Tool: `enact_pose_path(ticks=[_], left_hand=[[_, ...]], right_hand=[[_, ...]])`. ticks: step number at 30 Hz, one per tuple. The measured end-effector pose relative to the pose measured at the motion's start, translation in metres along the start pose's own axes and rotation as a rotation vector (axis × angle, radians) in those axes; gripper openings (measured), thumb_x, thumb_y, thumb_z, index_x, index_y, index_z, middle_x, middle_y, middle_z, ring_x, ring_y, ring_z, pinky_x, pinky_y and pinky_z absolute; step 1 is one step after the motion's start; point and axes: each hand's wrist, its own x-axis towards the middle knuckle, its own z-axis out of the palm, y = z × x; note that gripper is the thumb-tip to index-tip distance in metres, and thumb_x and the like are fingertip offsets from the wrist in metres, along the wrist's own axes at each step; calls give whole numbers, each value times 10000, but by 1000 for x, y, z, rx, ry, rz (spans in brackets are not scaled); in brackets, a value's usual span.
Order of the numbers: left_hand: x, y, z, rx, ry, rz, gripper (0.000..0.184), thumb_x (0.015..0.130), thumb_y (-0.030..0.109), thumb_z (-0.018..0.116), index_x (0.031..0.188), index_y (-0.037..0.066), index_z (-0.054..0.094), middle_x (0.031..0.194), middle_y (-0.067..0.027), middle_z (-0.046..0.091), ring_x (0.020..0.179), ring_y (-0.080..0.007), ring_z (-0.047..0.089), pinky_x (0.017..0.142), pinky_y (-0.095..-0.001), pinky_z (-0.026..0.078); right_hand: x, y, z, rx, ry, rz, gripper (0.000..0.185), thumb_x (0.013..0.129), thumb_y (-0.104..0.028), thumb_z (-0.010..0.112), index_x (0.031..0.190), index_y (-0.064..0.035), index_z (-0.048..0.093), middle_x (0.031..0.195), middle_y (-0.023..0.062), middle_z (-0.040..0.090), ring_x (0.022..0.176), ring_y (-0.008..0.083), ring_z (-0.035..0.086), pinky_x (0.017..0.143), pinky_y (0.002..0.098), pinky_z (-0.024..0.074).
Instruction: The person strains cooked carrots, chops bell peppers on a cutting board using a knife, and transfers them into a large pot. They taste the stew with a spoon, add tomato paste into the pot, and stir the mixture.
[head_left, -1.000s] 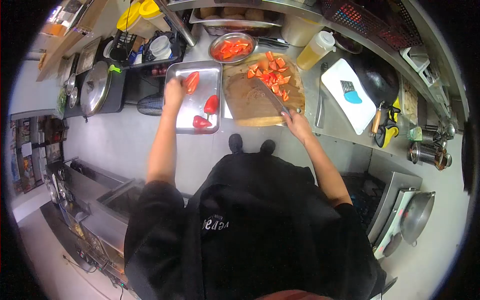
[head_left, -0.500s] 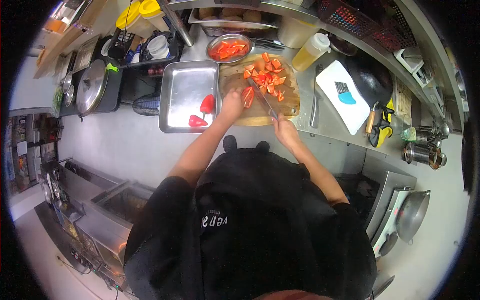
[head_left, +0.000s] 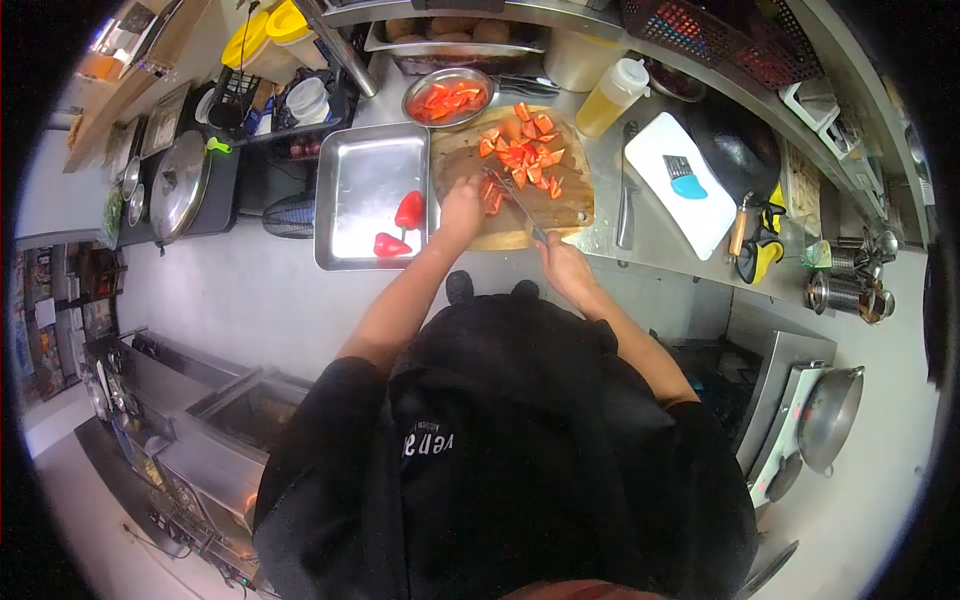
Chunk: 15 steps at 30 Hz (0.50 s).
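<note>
On the wooden cutting board [head_left: 510, 225], my left hand [head_left: 461, 210] is closed on a piece of red pepper [head_left: 492, 195] near the board's left side. My right hand [head_left: 562, 265] grips the handle of a knife [head_left: 525, 212], whose blade reaches up and left to that pepper. Several cut red pieces [head_left: 525, 155] lie behind the blade. Left of the board is a metal tray [head_left: 355, 200] with two red pepper pieces [head_left: 408, 211] at its right side. A metal bowl [head_left: 447, 97] behind the board holds more cut red pieces.
A squeeze bottle [head_left: 612, 97] of yellow liquid stands behind the board's right side. Further right are a white board [head_left: 678, 185] with a blue-handled tool, a long metal utensil [head_left: 627, 190] and a dark wok [head_left: 740, 155]. A lidded pan [head_left: 180, 187] sits far left.
My left hand has moved from the tray to the board with a pepper piece. The knife has shifted left to that piece. The whole view has drifted slightly.
</note>
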Motion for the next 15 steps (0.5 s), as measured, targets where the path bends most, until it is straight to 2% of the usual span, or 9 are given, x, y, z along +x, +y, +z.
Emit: enact_pose_path(ticks=[9, 15], left_hand=[[1, 2, -2, 7, -39, -15, 286, 793, 67, 574, 1075, 25, 586, 934, -220, 597, 830, -386, 624, 730, -458, 509], [1, 1, -3, 11, -44, -21, 304, 786, 67, 581, 1087, 29, 581, 946, -219, 599, 836, -386, 622, 735, -455, 510]], right_hand=[[5, 4, 10, -88, 2, -14, 384, 980, -264, 385, 997, 105, 489, 739, 296, 610, 717, 458, 611, 648, 535, 463], [5, -1, 4, -65, -25, -8, 377, 975, -271, 390, 1005, 93, 482, 747, 297, 612, 738, 460, 611, 659, 541, 463]])
